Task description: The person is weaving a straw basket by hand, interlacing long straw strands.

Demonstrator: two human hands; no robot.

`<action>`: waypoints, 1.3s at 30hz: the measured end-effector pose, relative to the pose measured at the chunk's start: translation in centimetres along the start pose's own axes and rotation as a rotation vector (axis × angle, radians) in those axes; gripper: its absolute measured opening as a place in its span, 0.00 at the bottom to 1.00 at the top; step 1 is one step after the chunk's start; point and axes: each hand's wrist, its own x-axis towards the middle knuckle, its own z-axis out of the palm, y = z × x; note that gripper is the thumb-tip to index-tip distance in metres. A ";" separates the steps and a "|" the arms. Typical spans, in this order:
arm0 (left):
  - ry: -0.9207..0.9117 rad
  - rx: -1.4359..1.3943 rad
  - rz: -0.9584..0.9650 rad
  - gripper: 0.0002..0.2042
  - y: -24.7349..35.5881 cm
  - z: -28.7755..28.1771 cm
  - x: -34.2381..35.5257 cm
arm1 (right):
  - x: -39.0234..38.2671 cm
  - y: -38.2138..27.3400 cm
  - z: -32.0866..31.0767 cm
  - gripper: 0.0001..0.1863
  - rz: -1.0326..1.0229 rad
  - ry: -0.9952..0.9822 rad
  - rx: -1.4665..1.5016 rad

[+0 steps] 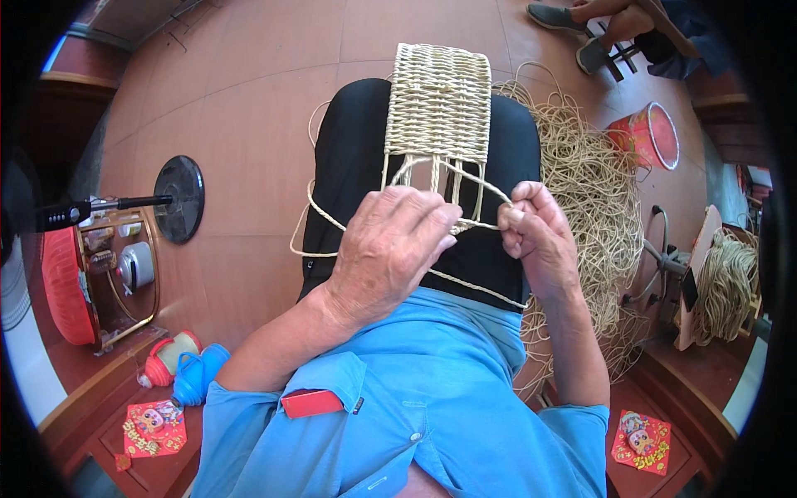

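The woven panel (438,104) lies on my lap (349,149), on the black trousers, in the upper middle of the frame. Its long axis runs straight away from me, toward the top of the frame. The finished weave is at the far end; the loose upright strands (433,176) hang at the near end, toward my hands.

My left hand (390,249) sits in the middle of the frame, just below the panel's near edge. Its fingers are curled over the strands, closed on them, though the exact grip is hidden under the knuckles. My right hand (535,232) is just to the right of it, pinched shut on a single straw cord (452,166). That cord arcs from the pinch up and leftward across the upright strands, beneath the woven edge.

Both hands are about equally near the working edge. The panel lies up-frame from both.

A second cord (320,217) loops out to the left of my lap. A tangled heap of straw cord (585,183) lies on the floor (249,100) to the right, well within reach of the right hand. A red bucket (647,137) stands beyond it.
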 end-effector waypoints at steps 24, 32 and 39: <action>-0.270 0.101 -0.011 0.14 0.7 1.3 2.0 | -0.3 1.1 1.9 0.26 -0.251 0.151 -0.625; -0.303 0.089 -0.017 0.13 0.6 0.8 2.4 | 0.5 1.1 2.8 0.41 -0.148 -0.029 -0.472; -0.287 0.084 -0.017 0.12 0.8 0.7 2.5 | 0.9 1.4 2.2 0.47 -0.170 -0.106 -0.575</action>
